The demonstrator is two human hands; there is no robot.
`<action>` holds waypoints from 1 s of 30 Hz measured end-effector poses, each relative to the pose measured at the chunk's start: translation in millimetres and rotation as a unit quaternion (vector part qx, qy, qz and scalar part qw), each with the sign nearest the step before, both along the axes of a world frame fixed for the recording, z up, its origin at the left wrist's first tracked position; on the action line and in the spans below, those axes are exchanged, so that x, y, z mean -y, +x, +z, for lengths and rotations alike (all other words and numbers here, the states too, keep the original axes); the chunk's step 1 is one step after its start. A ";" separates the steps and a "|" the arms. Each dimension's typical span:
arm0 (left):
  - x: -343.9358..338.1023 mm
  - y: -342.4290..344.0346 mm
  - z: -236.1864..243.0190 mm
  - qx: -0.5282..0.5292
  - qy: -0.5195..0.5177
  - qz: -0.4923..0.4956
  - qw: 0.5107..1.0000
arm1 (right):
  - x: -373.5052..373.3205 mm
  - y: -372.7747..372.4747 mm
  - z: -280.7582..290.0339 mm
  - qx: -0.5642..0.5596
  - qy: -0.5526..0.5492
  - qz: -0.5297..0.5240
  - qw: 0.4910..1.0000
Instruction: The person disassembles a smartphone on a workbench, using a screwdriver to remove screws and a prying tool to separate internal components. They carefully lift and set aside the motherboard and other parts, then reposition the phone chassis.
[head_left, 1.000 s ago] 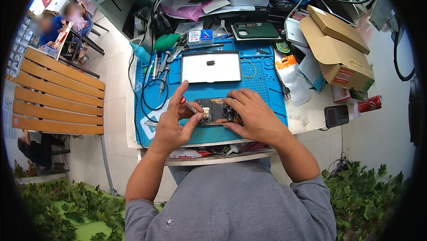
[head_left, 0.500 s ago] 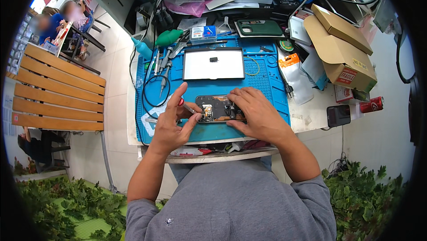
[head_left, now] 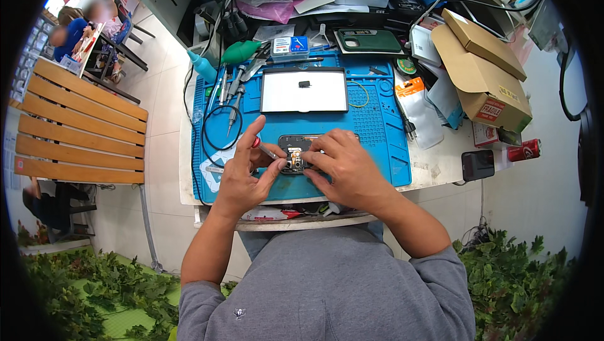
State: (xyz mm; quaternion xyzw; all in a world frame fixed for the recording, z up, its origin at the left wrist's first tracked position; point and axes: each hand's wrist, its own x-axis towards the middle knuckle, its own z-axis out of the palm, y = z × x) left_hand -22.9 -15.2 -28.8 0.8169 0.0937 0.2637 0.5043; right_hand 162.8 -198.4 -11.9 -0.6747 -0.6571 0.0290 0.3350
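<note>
An opened smartphone [head_left: 290, 142] lies crosswise on the blue work mat [head_left: 385, 146], its inner parts and camera area showing at the left end. My left hand [head_left: 242, 174] has a slim screwdriver [head_left: 267, 150] with a red cap tucked between its fingers. Its index finger points up, and the thumb is at the phone's left edge. My right hand [head_left: 352, 171] arches over the right part of the phone. Its fingers are bent together at the inner parts beside the camera area; anything between those fingertips is hidden.
Beyond the phone lies a black-rimmed white tray [head_left: 283, 95] with a small dark piece [head_left: 304, 84]. Screwdrivers [head_left: 235, 103], a black cable [head_left: 205, 128] and a teal bottle [head_left: 202, 67] are on the left. Cardboard boxes [head_left: 478, 83] and a red can [head_left: 524, 150] stand right.
My right hand has moved left along the phone, from its right end to beside the camera area, and its fingers have bent inward. My left hand has stayed almost still with the screwdriver.
</note>
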 end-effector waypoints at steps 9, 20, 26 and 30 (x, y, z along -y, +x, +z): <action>-4.6 1.0 0.5 0.047 0.149 -0.038 0.987 | 10.1 -16.5 0.6 -0.041 -0.026 -0.021 0.999; -10.8 4.1 13.3 0.050 0.176 -0.064 0.981 | -12.0 -32.0 -26.0 0.014 0.012 -0.068 0.997; -8.3 1.2 28.2 -0.013 0.163 -0.048 0.985 | -15.1 -33.0 -28.6 0.021 -0.003 -0.062 0.998; -5.0 6.4 37.1 -0.017 0.147 -0.051 0.988 | -18.0 -29.2 -28.2 0.053 -0.012 -0.046 0.997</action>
